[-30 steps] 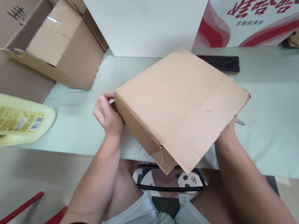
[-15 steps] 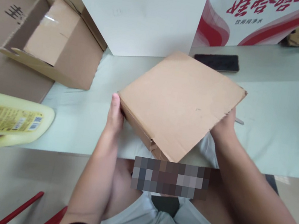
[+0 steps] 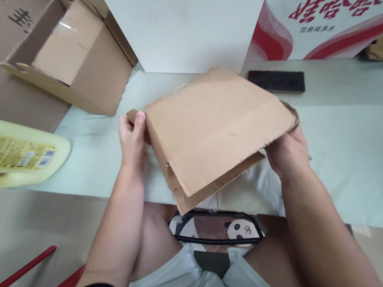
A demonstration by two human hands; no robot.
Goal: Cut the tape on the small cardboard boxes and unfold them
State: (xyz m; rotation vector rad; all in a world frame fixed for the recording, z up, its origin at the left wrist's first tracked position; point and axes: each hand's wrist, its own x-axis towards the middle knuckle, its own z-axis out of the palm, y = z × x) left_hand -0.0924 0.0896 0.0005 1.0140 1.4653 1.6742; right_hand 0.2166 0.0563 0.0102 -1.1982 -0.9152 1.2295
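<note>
While a black rectangular phone (image 3: 277,80) lies beyond, our left hand (image 3: 131,137) and right hand (image 3: 287,151) grip a tan, open-edged cardboard box (image 3: 214,125).

Room to pass lies over the worktop (image 3: 362,152) at right; the held cardboard (image 3: 220,124) fills the middle, the white box (image 3: 171,22) blocks far, the yellow bottle (image 3: 10,152) near left.

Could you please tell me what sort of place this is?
Probably an indoor room with a table for handling boxes; whether home or workplace is unclear. The signs: a pale green table, a white box and a red-and-white carton standing along its far side, and the held cardboard box.
</note>
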